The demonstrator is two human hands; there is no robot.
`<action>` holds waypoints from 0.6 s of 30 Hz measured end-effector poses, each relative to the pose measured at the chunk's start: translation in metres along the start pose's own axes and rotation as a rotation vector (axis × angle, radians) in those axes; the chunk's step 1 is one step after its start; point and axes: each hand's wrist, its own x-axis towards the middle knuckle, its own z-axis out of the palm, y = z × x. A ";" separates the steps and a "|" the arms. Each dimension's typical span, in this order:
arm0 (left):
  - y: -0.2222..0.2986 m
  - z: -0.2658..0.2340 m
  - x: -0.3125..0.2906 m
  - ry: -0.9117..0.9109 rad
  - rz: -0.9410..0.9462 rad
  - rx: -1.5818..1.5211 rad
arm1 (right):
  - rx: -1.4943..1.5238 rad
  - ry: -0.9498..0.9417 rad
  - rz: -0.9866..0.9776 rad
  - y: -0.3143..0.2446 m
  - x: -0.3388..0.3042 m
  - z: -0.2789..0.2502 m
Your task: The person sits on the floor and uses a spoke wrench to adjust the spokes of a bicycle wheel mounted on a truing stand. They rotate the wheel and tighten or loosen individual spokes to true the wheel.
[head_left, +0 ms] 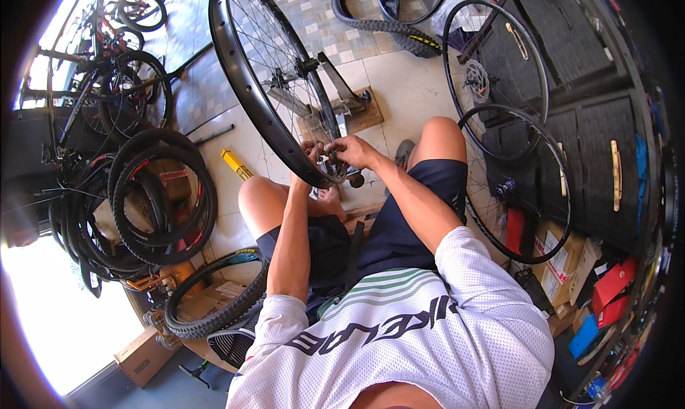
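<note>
A spoked bicycle wheel with a wide black rim (249, 104) stands upright in front of me, its hub (307, 66) held in a metal truing stand (335, 81) on a wooden base (367, 114). My left hand (312, 152) is at the near, lower part of the wheel with its fingers curled, partly hidden by the rim. Just to its right, my right hand (351, 152) reaches in from the other side, its fingers bent together by the spokes. Both hands nearly meet there. Whatever small part lies between the fingers is too small to make out.
A yellow box (236, 164) lies on the tiled floor left of my knee. Several tyres (163, 195) hang at the left, with bicycles (135, 81) behind. More wheels (492, 109) lean on dark cabinets (592, 152) at the right. A loose tyre (214, 295) rests near my left elbow.
</note>
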 end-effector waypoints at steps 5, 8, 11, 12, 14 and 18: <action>-0.010 -0.007 0.002 0.010 -0.009 0.014 | -0.174 0.073 0.001 -0.024 -0.009 0.004; -0.010 -0.003 0.003 0.017 0.000 0.013 | -0.013 0.007 0.052 -0.029 -0.013 -0.004; -0.011 -0.005 0.003 0.036 0.002 0.027 | 0.311 -0.107 0.240 -0.035 -0.012 -0.007; -0.010 -0.004 0.004 0.032 0.011 0.026 | 0.265 -0.113 0.230 -0.034 -0.012 -0.007; -0.007 -0.001 0.003 0.025 0.027 0.025 | 0.170 -0.098 0.195 -0.032 -0.011 -0.007; -0.006 -0.005 0.003 0.028 0.016 0.049 | -0.120 0.048 0.076 -0.035 -0.011 0.001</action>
